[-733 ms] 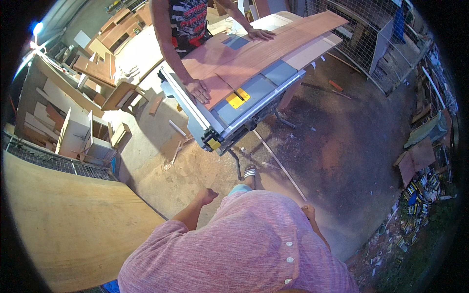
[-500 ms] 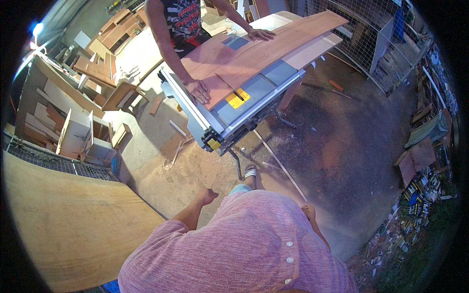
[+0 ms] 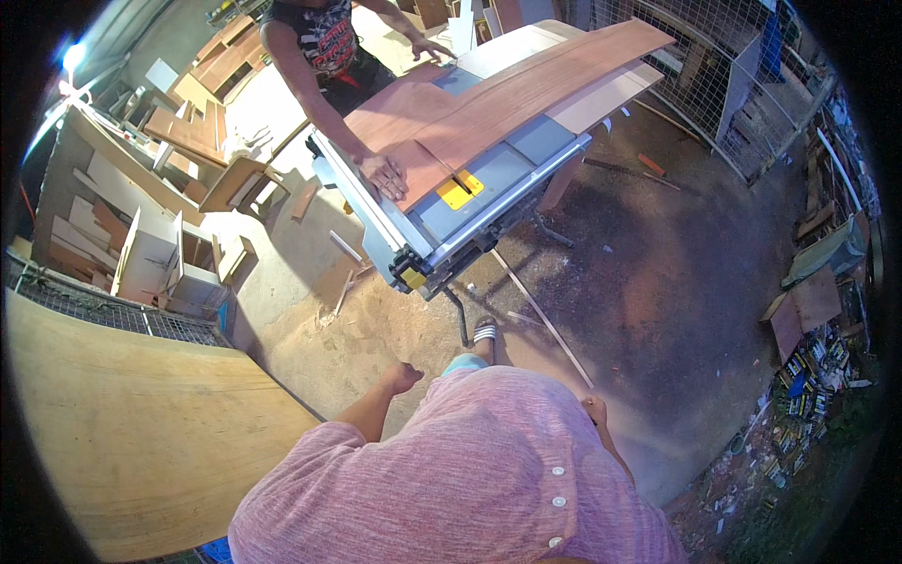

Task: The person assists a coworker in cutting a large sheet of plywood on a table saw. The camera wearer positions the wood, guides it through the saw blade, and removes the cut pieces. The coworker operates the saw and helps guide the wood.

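The person's left hand [image 3: 402, 378] hangs at 7 o'clock of the view, elbow bent, its fingers curled in with nothing visible in them. The right hand [image 3: 594, 410] is near 4 o'clock beside the shirt [image 3: 451, 470], which partly covers its forearm; whether those fingers are closed, I cannot tell. Toward 12 o'clock, a reddish board [image 3: 526, 89] lies on the saw table [image 3: 470, 214], a co-worker's hand [image 3: 385, 176] on its near-left end. The top edge cuts off the co-worker's head.
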A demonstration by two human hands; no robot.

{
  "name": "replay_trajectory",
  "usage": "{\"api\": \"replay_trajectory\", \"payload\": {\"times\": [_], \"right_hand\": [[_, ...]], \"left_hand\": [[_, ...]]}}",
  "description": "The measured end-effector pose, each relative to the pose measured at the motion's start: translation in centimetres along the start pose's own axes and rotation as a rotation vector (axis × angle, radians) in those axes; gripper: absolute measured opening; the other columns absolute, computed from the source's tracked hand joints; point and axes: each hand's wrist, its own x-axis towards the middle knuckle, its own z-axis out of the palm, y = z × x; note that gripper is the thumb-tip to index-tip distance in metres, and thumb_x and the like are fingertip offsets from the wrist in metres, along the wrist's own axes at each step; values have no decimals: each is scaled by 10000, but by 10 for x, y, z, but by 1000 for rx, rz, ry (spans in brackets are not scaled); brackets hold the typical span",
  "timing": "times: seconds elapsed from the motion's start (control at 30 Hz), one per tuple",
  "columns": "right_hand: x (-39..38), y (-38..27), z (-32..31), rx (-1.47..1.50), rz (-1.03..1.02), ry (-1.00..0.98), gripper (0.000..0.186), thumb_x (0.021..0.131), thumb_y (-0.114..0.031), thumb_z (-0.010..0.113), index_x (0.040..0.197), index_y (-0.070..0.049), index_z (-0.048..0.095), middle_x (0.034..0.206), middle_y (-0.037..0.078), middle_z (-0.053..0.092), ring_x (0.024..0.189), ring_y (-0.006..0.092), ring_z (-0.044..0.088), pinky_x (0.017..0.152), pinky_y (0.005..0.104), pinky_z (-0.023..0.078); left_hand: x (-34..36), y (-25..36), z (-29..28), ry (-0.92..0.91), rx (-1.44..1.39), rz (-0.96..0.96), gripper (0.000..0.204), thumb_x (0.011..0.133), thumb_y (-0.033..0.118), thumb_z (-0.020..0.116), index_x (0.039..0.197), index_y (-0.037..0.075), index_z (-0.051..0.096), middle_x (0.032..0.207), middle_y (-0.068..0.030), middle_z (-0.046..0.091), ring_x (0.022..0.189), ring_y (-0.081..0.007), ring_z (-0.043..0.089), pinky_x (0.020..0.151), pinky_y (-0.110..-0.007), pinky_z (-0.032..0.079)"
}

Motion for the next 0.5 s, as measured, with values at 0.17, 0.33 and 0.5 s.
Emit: {"api": "replay_trajectory", "payload": {"times": [0.17, 0.33, 0.5], "right_hand": [[8, 10, 5, 0, -6, -14, 421, 726, -311, 613, 1032, -23, 626, 985, 197, 639, 921, 294, 624, 823, 363, 476], [14, 20, 8, -27, -59, 8, 419, 722, -312, 614, 1027, -24, 630, 989, 196, 639, 926, 295, 625, 826, 366, 476], [8, 0, 2, -23, -6, 10, 428, 725, -304, 613, 1040, -16, 624, 1003, 203, 634, 939, 297, 623, 832, 367, 474]], "left_hand": [[9, -11, 9, 17, -22, -21, 501, 798, 476, 564, 929, 0, 651, 905, -196, 649, 878, -326, 613, 791, -403, 459], [4, -4, 7, 15, -47, -41, 496, 802, 474, 560, 944, 8, 653, 945, -205, 642, 908, -341, 604, 807, -408, 455], [4, -8, 11, 6, -15, -51, 495, 804, 474, 560, 951, 11, 654, 962, -202, 641, 916, -338, 605, 813, -405, 454]]}}
